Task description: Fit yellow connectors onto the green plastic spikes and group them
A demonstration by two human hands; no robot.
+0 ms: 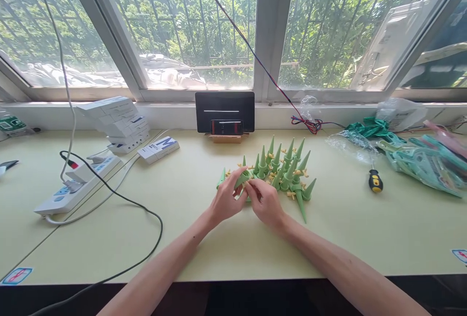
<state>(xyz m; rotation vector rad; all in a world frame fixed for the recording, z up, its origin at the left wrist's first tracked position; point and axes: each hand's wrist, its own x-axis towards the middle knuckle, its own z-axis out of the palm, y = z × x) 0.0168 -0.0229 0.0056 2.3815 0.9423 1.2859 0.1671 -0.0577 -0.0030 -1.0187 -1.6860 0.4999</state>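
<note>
My left hand (pixel 226 198) is wrapped round a green plant watering spike (pixel 243 178), its open ring end facing up between thumb and fingers. Close against it, my right hand (pixel 265 201) has its fingertips pinched together at the spike's side; whatever they grip is too small and covered to make out. Beyond and to the right of my hands, several more green cone spikes (pixel 289 176) stand mostly point up in a cluster, with small yellow valves (pixel 291 194) at their bases. One spike (pixel 301 205) lies with its point toward me.
Behind stands a tablet (pixel 225 107) with a phone (pixel 226 127) before it. At left are a power strip (pixel 78 187), stacked white boxes (pixel 122 124) and a black cable (pixel 146 204). On the right lie a screwdriver (pixel 375 181) and bagged green clips (pixel 419 160).
</note>
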